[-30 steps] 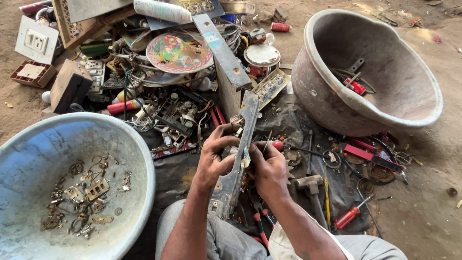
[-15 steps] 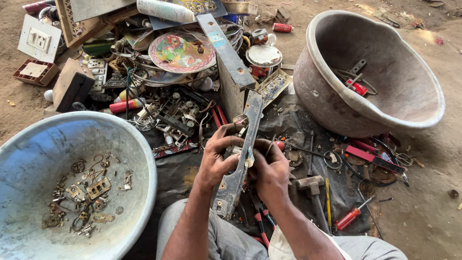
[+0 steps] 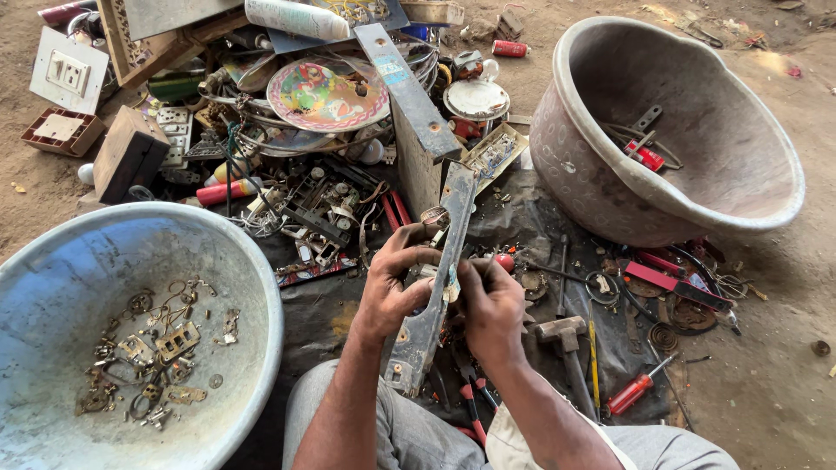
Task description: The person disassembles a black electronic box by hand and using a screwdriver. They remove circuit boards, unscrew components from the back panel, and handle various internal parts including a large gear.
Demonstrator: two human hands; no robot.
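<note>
Seated on bare ground among scrap, you hold a long, worn metal strip [image 3: 438, 287] upright and slightly tilted between both hands, its lower end near your lap and its top reaching toward the junk pile. Far to the left of your grip sits a wide pale-blue basin [image 3: 252, 287] with small brass-coloured fittings [image 3: 144, 348] scattered on its bottom. Up and left of the grip, a heap of scrap carries a white switch plate [image 3: 68, 71], a dark wooden block [image 3: 129, 152] and a round painted plate [image 3: 326, 94]. Your left hand [image 3: 394, 292] wraps the strip from its left side, fingers curled tight around it. Your right hand [image 3: 492, 305] presses against the strip's right edge, fingers pinched at a small part there; what they pinch is too small to tell. Just right of the grip a hammer [image 3: 566, 344] lies on the dark sheet [image 3: 540, 218], with a red-handled screwdriver [image 3: 636, 392] beyond it. Up and right stands a large grey bowl [image 3: 592, 174] holding a few red and metal pieces [image 3: 644, 148].
</note>
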